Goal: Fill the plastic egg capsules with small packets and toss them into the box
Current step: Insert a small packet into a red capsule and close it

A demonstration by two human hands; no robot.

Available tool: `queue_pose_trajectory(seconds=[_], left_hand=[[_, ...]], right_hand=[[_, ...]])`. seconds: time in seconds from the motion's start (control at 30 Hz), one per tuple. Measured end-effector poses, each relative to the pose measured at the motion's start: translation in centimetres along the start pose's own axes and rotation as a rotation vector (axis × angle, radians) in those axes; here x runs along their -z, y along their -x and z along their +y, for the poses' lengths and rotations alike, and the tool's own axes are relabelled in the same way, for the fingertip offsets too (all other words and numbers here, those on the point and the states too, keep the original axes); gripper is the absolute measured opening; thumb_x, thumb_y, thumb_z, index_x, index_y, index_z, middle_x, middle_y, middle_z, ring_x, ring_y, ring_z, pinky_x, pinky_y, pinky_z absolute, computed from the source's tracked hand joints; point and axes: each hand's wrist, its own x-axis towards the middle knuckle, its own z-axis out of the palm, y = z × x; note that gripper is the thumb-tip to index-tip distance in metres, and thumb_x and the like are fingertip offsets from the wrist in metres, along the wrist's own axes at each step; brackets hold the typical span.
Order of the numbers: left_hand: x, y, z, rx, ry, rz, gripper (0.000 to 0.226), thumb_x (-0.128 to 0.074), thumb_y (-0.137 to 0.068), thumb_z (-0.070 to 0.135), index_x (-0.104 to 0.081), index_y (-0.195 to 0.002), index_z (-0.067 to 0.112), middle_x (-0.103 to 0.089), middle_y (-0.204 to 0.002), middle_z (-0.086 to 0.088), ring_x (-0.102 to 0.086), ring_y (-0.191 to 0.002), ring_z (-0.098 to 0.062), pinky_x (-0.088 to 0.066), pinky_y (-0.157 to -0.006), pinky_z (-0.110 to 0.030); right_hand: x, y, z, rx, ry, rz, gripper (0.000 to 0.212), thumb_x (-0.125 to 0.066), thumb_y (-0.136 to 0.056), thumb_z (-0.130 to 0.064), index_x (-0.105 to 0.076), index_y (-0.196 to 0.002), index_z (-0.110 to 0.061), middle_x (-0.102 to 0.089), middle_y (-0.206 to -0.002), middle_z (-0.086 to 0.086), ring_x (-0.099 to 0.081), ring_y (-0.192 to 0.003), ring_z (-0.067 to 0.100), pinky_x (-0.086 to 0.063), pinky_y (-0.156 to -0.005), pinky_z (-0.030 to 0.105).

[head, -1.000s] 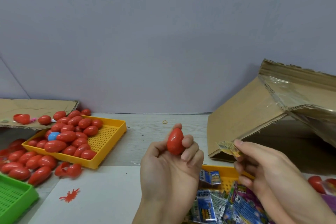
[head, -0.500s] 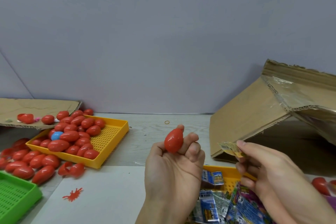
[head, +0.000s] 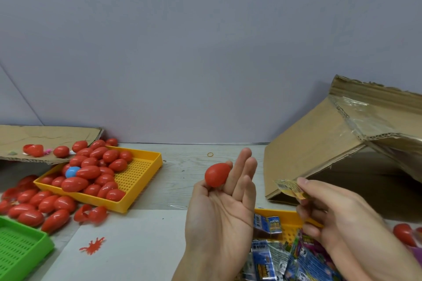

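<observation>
Above the grey table (head: pixel 182 173), a red egg (head: pixel 217 174) rests against the left hand's (head: pixel 222 210) straightened fingers (head: pixel 245 166).

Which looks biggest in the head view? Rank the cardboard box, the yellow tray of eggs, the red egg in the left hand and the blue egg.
1. cardboard box
2. yellow tray
3. red egg, though it is nearer the camera
4. blue egg, partly hidden, so unsure against the red egg

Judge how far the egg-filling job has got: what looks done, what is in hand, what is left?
Done: one closed red egg lies on the open left hand, not yet in the cardboard box. In hand: the right hand pinches a small yellow packet. Left: many eggs in the yellow tray and a pile of packets.
</observation>
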Motion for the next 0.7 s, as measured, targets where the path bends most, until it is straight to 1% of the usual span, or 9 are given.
queue_pose_trajectory(seconds=[0.07, 0.1, 0.33, 0.4, 0.47, 0.53, 0.6, 0.67, 0.7], left_hand=[[0.19, -0.08, 0.03, 0.015, 0.003, -0.025, 0.067, -0.028, -0.102, 0.033, -0.069, -0.100, -0.019, -0.072, -0.107, -0.023, -0.076, -0.074, -0.032, -0.058, -0.044, -0.029], [0.24, -0.14, 0.04, 0.016, 0.002, -0.034, 0.069, -0.027, -0.103, 0.035, -0.069, -0.098, -0.020, -0.072, -0.108, -0.023, -0.076, -0.076, -0.033, -0.058, -0.045, -0.030], [0.35, -0.41, -0.04, -0.021, -0.057, -0.008, 0.059, -0.029, -0.102, 0.035, -0.059, -0.118, -0.014, -0.072, -0.110, -0.022, -0.076, -0.080, -0.031, -0.059, -0.048, -0.030], [0.21, -0.33, -0.08, -0.052, -0.069, -0.008, 0.052, -0.038, -0.097, 0.031, -0.057, -0.120, -0.012, -0.073, -0.108, -0.022, -0.076, -0.080, -0.030, -0.058, -0.048, -0.028], [0.10, -0.21, -0.12, -0.098, -0.112, 0.000, 0.053, -0.050, -0.086, 0.026, -0.054, -0.123, -0.011, -0.073, -0.106, -0.024, -0.076, -0.081, -0.029, -0.058, -0.048, -0.026], [0.17, -0.20, -0.16, -0.143, -0.191, 0.027, 0.053, -0.056, -0.085, 0.025, -0.052, -0.126, -0.009, -0.072, -0.103, -0.026, -0.076, -0.083, -0.031, -0.057, -0.048, -0.025], [0.21, -0.22, -0.19, -0.194, -0.297, 0.061, 0.047, -0.061, -0.083, 0.024, -0.055, -0.119, -0.005, -0.073, -0.097, -0.026, -0.075, -0.081, -0.032, -0.057, -0.048, -0.025], [0.31, -0.41, -0.35, -0.254, -0.436, 0.114, 0.033, -0.064, -0.076, 0.019, -0.057, -0.100, -0.002, -0.073, -0.085, -0.021, -0.073, -0.069, -0.026, -0.054, -0.045, -0.024], [0.31, -0.46, -0.48, -0.279, -0.507, 0.133, 0.023, -0.062, -0.077, 0.016, -0.055, -0.093, 0.000, -0.071, -0.079, -0.018, -0.068, -0.061, -0.022, -0.050, -0.042, -0.024]], right_hand=[[-0.03, -0.01, -0.02, -0.003, -0.001, 0.001, 0.018, -0.072, -0.057, -0.034, -0.071, -0.057, -0.016, -0.050, -0.056, 0.005, -0.045, -0.057, 0.018, -0.029, -0.041, 0.025], [-0.05, -0.01, -0.02, -0.003, 0.001, 0.000, 0.018, -0.073, -0.056, -0.034, -0.071, -0.057, -0.016, -0.050, -0.056, 0.005, -0.045, -0.057, 0.018, -0.029, -0.041, 0.026], [-0.07, -0.02, 0.00, 0.004, -0.006, 0.008, 0.019, -0.073, -0.056, -0.034, -0.071, -0.058, -0.015, -0.049, -0.056, 0.006, -0.046, -0.054, 0.016, -0.029, -0.040, 0.025], [-0.07, 0.00, -0.04, -0.001, -0.001, 0.006, 0.020, -0.073, -0.057, -0.034, -0.071, -0.058, -0.015, -0.049, -0.056, 0.006, -0.045, -0.053, 0.016, -0.030, -0.040, 0.026], [-0.07, 0.04, -0.07, -0.007, -0.006, 0.011, 0.019, -0.072, -0.058, -0.033, -0.071, -0.058, -0.014, -0.049, -0.056, 0.006, -0.045, -0.054, 0.017, -0.029, -0.039, 0.026], [-0.07, 0.09, -0.10, -0.010, -0.013, 0.014, 0.020, -0.072, -0.059, -0.032, -0.071, -0.059, -0.013, -0.049, -0.057, 0.007, -0.045, -0.055, 0.017, -0.029, -0.040, 0.027], [-0.07, 0.16, -0.12, -0.010, -0.018, 0.014, 0.021, -0.072, -0.061, -0.032, -0.070, -0.061, -0.011, -0.051, -0.058, 0.009, -0.047, -0.056, 0.018, -0.029, -0.042, 0.029], [-0.07, 0.19, -0.13, -0.016, -0.026, 0.025, 0.025, -0.071, -0.062, -0.031, -0.070, -0.068, -0.007, -0.053, -0.060, 0.010, -0.050, -0.056, 0.017, -0.030, -0.044, 0.030], [-0.08, 0.22, -0.14, -0.017, -0.032, 0.034, 0.026, -0.071, -0.062, -0.031, -0.070, -0.070, -0.006, -0.054, -0.061, 0.009, -0.051, -0.056, 0.017, -0.030, -0.045, 0.030]])
